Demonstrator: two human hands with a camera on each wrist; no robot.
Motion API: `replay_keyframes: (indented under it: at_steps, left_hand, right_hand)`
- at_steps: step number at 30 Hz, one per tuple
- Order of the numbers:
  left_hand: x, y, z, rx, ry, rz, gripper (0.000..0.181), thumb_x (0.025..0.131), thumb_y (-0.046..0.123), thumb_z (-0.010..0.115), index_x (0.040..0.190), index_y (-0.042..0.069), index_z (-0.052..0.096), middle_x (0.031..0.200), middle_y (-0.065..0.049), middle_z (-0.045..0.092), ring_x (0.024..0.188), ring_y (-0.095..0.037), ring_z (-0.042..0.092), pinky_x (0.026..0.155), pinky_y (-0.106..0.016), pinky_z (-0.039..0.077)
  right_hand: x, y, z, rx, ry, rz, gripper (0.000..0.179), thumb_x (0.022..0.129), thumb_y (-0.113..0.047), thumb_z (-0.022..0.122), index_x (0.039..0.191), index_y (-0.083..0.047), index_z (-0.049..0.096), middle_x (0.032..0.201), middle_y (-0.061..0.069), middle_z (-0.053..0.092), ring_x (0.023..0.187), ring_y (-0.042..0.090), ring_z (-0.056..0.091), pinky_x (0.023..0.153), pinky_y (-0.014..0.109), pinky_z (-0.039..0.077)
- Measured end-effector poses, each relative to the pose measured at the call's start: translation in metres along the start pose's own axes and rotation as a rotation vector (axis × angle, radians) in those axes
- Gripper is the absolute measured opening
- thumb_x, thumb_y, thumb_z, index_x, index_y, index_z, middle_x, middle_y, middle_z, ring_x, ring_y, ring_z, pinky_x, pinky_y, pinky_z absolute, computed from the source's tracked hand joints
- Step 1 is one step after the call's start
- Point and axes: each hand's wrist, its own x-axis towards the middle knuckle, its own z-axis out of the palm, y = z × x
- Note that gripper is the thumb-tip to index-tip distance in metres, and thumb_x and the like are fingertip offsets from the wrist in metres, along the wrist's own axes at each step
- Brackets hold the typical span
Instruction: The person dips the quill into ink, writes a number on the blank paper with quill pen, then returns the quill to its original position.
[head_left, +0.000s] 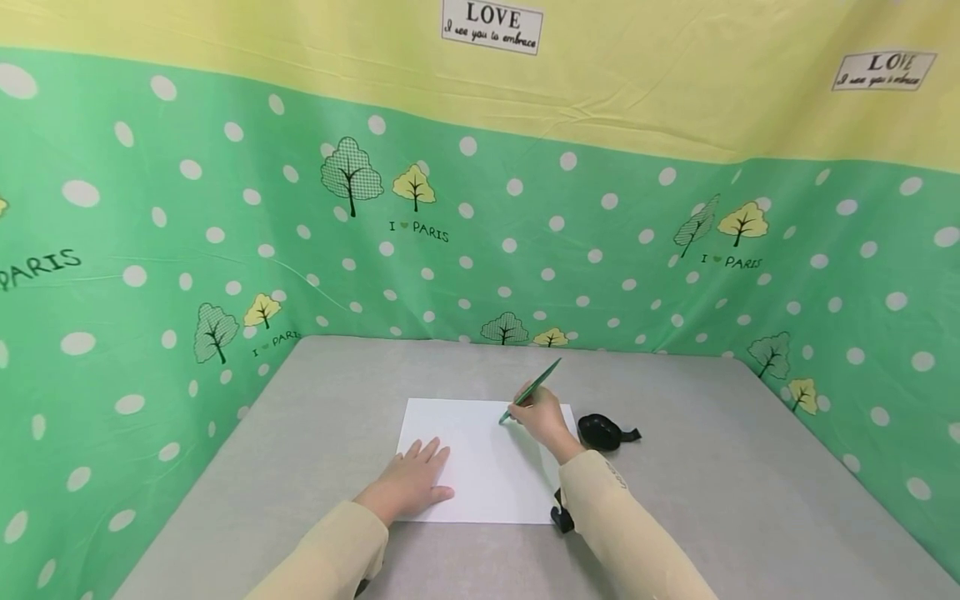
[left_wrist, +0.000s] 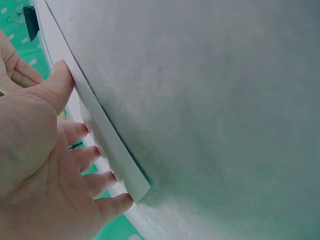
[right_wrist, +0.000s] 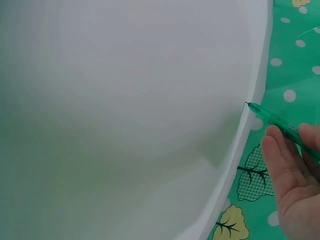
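A sheet of white paper (head_left: 495, 479) lies on the grey table. My left hand (head_left: 416, 482) rests on the sheet's left part with fingers spread; in the left wrist view the left hand (left_wrist: 45, 135) has its thumb and fingertips along the paper (left_wrist: 117, 150). Over the upper right of the sheet, my right hand (head_left: 542, 415) pinches a green pen (head_left: 536, 386), held slanted with its tip down at the paper. The right wrist view shows the pen (right_wrist: 275, 119) between thumb and fingers of the right hand (right_wrist: 295, 190), a short dark line by its tip.
Just right of the paper lies a round black object (head_left: 600, 432) with a short tab. Another black item (head_left: 561, 515) sits by the lower right corner, partly hidden by the right sleeve. A green and yellow curtain (head_left: 465, 275) surrounds the grey table (head_left: 337, 375).
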Motion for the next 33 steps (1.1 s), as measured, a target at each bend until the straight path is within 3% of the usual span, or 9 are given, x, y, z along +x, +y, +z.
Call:
replay_keyframes:
  at_steps: [33]
  left_hand:
    - [-0.002, 0.000, -0.002, -0.010, -0.004, -0.002, 0.063, 0.088, 0.037, 0.059, 0.137, 0.000, 0.040, 0.144, -0.019, 0.030, 0.132, -0.041, 0.021, 0.104, -0.055, 0.020]
  right_hand:
    - [-0.013, -0.005, 0.000, -0.013, -0.051, -0.065, 0.010, 0.082, -0.001, 0.064, 0.079, -0.002, 0.054, 0.069, 0.003, 0.061, 0.064, 0.015, 0.059, 0.057, 0.029, 0.050]
